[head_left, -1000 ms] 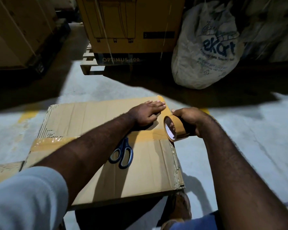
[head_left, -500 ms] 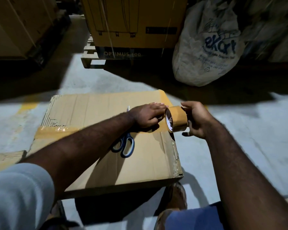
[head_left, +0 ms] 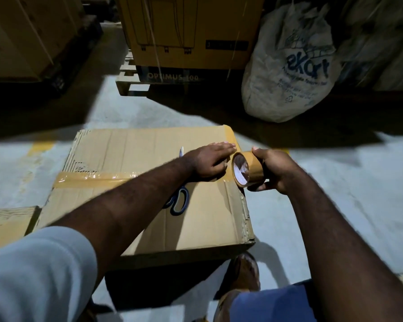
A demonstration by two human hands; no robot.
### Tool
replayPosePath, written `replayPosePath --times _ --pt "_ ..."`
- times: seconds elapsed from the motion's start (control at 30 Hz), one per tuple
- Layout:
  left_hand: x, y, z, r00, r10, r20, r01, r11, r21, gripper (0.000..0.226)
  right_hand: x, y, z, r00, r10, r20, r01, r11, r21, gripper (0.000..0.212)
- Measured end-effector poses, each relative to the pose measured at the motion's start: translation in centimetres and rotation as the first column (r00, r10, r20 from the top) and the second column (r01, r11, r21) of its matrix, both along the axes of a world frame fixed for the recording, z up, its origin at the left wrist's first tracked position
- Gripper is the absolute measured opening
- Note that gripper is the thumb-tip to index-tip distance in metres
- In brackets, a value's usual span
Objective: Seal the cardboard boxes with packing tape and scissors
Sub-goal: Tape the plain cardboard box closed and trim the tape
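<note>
A flat cardboard box [head_left: 130,149] lies on the concrete floor in front of me. A strip of brown tape [head_left: 91,178] runs across its top from the left edge to the right. My left hand [head_left: 211,162] presses flat on the tape near the box's right edge, fingers together. My right hand [head_left: 275,170] grips the brown tape roll [head_left: 246,169] just past that edge, the roll on its side with its core facing me. Blue-handled scissors [head_left: 180,203] rest on the box, mostly hidden under my left forearm, with the blade tip showing beyond the wrist.
A large yellow carton [head_left: 191,31] on a wooden pallet [head_left: 130,82] stands behind the box. A white printed sack [head_left: 291,66] leans at the back right. More cartons [head_left: 21,38] are stacked at the back left. Another cardboard piece [head_left: 7,224] lies at my left. My shoe [head_left: 244,273] is beside the box's near corner.
My right hand has carried the tape roll slightly up and back toward the box's right edge. My left hand stays pressed on the tape. The view shifted a little.
</note>
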State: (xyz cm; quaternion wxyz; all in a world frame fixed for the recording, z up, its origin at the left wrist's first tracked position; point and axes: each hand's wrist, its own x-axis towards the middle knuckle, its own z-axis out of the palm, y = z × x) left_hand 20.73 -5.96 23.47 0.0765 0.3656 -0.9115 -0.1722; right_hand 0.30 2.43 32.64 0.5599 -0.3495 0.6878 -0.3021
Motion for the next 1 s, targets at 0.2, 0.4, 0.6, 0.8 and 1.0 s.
replayPosePath --times 0.2,0.4,0.6,0.8,1.0 --pt "0.0 0.3 0.0 0.999 0.044 0.002 -0.044 0.999 0.002 0.066 -0.5 0.2 1.0 0.986 0.131 -0.107 -0.109 0.976 0.187 0.039" --pt "-0.1 0.4 0.6 0.999 0.012 0.045 -0.012 1.000 -0.015 0.060 -0.2 0.4 1.4 0.977 0.181 -0.115 -0.145 0.953 0.268 0.048" --pt "0.1 1.1 0.5 0.988 -0.119 0.098 0.121 0.992 -0.023 0.070 -0.5 2.0 0.1 0.981 0.155 -0.114 -0.132 0.974 0.183 0.054" --pt "-0.2 1.8 1.0 0.990 -0.109 0.091 0.111 0.994 -0.019 0.071 0.0 2.9 -0.1 0.984 0.164 -0.077 -0.157 0.984 0.082 0.060" --pt "-0.3 2.1 1.1 0.979 -0.160 0.129 0.166 0.986 -0.036 0.081 -0.3 2.2 0.1 0.987 0.108 -0.115 -0.096 0.990 0.105 0.064"
